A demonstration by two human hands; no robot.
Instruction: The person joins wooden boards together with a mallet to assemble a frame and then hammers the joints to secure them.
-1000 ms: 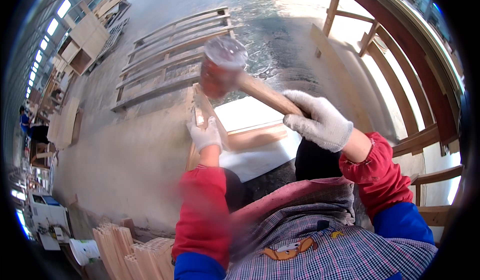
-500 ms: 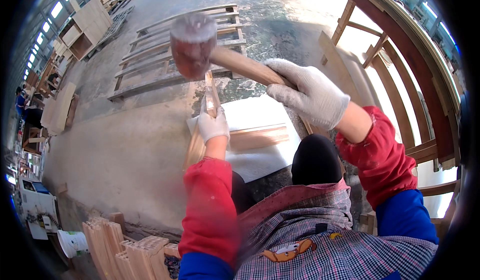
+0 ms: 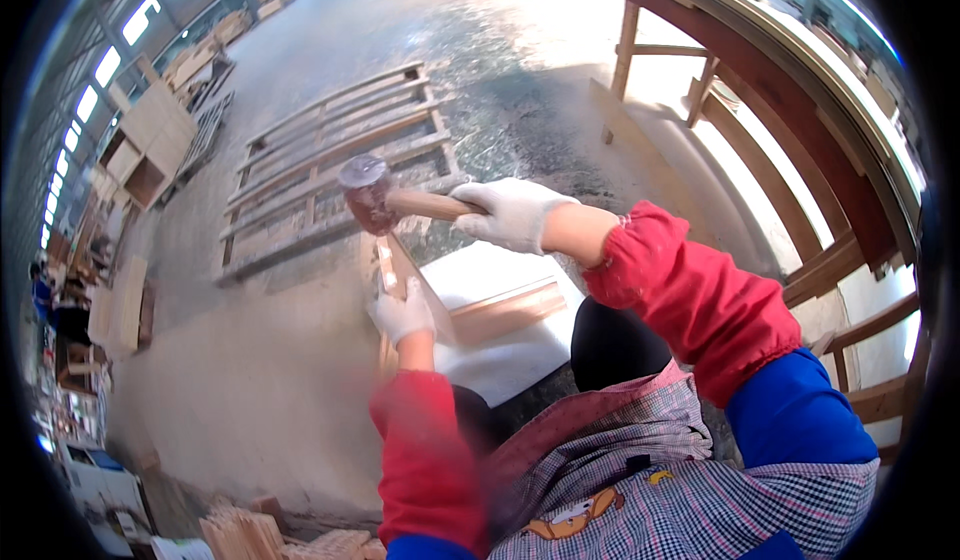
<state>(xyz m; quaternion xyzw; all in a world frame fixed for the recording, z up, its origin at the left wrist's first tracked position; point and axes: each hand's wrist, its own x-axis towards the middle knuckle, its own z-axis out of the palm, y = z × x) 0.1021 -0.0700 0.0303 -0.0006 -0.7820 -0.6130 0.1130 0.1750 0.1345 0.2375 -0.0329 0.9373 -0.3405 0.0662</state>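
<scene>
Mallet lower, right grip clamped on its handle, left grip clamped on board, mallet-to-board contact unclear

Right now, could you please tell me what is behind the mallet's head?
Part of a slatted wooden pallet shows behind the mallet's head; whatever the head covers cannot be seen.

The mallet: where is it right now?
In the head view, the mallet is left of centre, gripped in the right hand, its head by the far end of the wooden piece in the left hand.
</scene>
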